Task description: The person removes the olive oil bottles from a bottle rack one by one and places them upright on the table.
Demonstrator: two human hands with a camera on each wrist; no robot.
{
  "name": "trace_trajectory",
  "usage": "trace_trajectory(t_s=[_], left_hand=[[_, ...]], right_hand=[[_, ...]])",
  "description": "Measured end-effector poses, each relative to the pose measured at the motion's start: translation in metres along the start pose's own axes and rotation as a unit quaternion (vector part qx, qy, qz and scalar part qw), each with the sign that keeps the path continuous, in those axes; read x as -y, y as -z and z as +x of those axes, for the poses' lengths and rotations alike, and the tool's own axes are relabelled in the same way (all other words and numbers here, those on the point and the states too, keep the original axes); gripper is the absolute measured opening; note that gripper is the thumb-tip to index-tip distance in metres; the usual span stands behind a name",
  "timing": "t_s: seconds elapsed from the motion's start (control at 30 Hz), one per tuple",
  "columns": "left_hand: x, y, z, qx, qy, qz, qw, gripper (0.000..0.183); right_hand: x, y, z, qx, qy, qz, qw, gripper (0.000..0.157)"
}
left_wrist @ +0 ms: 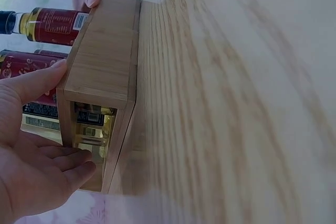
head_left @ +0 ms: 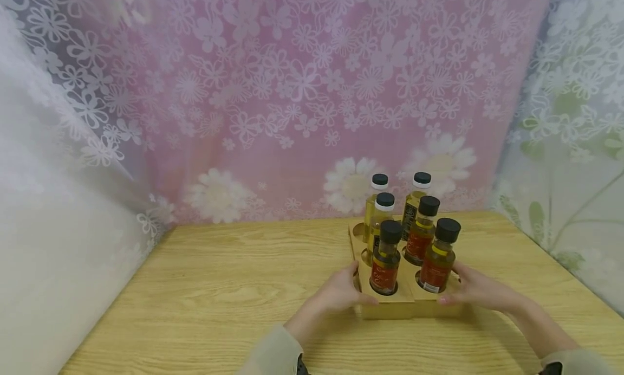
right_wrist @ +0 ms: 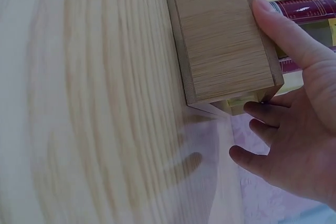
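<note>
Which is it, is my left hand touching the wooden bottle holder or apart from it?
Touching. The left wrist view shows the left hand gripping the wooden bottle holder, thumb against its top edge.

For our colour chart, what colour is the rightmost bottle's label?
Red; the label shows best in the head view.

The rack (head_left: pixel 387 311) stood on the table (head_left: pixel 234 288), right of centre, with six bottles set in it in two files. The left file comprised a front bottle (head_left: pixel 384 275), a middle bottle (head_left: pixel 381 218) and a rear bottle (head_left: pixel 370 215); the right file likewise ran from front (head_left: pixel 436 269) through middle (head_left: pixel 420 239) to rear (head_left: pixel 410 215). The left fingers (left_wrist: pixel 79 174) lay at the rack's left side, the right fingers (right_wrist: pixel 268 114) at its right. A curtain (head_left: pixel 302 93) hung behind the table.
</note>
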State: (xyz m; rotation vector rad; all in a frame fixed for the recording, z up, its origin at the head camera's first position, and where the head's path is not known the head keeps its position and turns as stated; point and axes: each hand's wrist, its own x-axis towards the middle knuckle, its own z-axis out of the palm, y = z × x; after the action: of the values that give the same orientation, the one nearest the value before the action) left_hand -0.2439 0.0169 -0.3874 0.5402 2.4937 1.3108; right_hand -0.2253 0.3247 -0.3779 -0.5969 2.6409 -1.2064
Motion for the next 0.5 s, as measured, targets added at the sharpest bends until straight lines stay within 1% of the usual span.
trace_trajectory(t_s=[0.2,0.4,0.5], left_hand=[[0.008,0.015,-0.008,-0.002,-0.007,0.007,0.9999,0.099],[0.017,0.028,-0.017,0.0,-0.026,0.002,0.9997,0.098],[0.021,0.033,-0.02,0.002,-0.027,0.009,0.9996,0.097]], right_hand=[[0.01,-0.008,0.01,0.01,0.005,0.003,1.0,0.094],[0.015,-0.017,0.019,0.02,0.007,0.015,1.0,0.093],[0.019,-0.021,0.023,0.026,0.008,0.022,0.999,0.093]])
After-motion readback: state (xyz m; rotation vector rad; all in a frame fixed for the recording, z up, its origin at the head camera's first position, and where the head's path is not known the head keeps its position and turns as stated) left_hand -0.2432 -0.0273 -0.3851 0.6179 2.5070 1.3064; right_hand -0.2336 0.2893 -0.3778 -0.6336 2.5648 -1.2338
